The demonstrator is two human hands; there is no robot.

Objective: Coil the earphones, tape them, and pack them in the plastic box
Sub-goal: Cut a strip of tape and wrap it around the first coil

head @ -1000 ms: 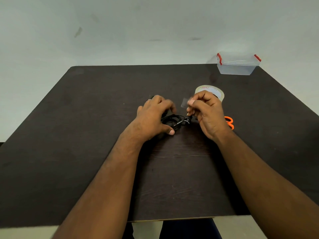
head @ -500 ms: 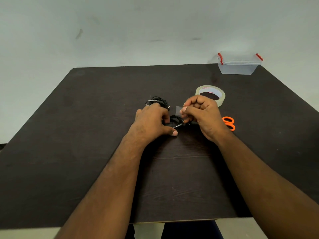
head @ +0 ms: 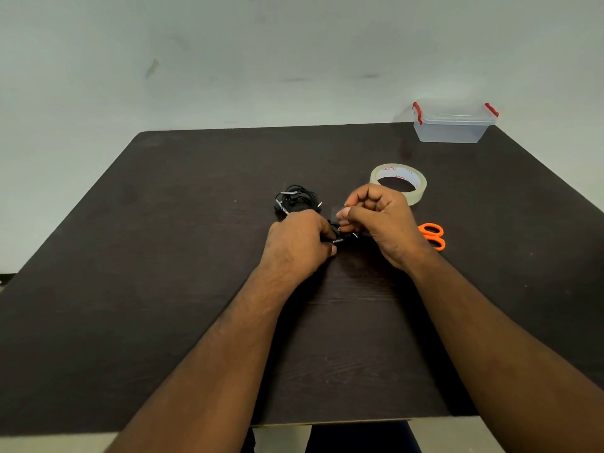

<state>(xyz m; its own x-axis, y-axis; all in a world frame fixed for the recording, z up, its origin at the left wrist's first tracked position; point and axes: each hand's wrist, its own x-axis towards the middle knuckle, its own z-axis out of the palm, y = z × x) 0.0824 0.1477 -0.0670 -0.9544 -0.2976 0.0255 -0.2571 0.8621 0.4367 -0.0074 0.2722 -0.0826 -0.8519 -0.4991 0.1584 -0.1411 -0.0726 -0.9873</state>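
Table (head: pixel 163 289): we see a dark wood-grain surface that carries everything, with a pale wall behind its far edge.
Right hand (head: pixel 379 223): we see it curled just right of the surface's middle, its fingertips (head: pixel 343 213) pinching a small clear piece of tape (head: pixel 336 211) just above the cable.
Left hand (head: pixel 295 243): we see it knuckles up at the middle, its fingers curled down and gripping a coiled black earphone cable (head: pixel 340 240), of which only a short stretch and the plug show between the two hands.
Plastic box (head: pixel 452 127): we see it clear, with red clips, at the far right corner, well apart from the hands.
Tape roll (head: pixel 398 184): we see it lying flat just beyond the right hand.
Second earphone bundle (head: pixel 295 200): we see black wires lying loose just beyond the left hand.
Scissors (head: pixel 433 235): we see orange handles beside the right wrist, towards the right edge; the blades are hidden.
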